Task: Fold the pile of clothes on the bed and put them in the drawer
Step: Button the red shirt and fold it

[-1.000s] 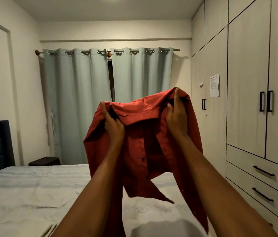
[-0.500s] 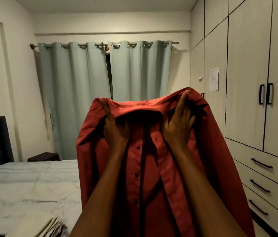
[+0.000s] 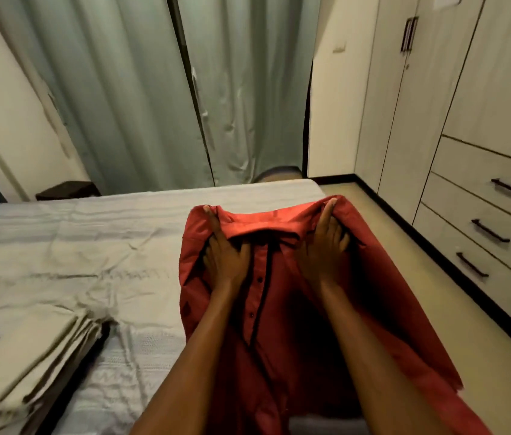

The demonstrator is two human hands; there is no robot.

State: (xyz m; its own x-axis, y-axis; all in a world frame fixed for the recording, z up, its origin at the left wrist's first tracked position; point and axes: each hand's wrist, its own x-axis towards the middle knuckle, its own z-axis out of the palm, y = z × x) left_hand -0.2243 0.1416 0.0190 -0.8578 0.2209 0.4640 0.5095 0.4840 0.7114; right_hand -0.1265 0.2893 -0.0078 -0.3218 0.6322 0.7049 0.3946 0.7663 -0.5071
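A red button-up shirt hangs in front of me over the right side of the bed, its button side facing me. My left hand holds the left shoulder by the collar, fingers under the cloth. At the right shoulder my right hand grips the fabric, one finger pointing up along the edge. The shirt's right half drapes past the bed edge over the floor. Closed drawers with dark handles line the wardrobe on the right.
A stack of folded beige cloth lies at the bed's near left. Green curtains hang behind the bed. A dark bedside table stands far left. Bare floor runs between bed and wardrobe.
The shirt and both hands have come down from chest height toward the bed. My view has tilted downward. The shirt now hangs spread out with the collar at the top.
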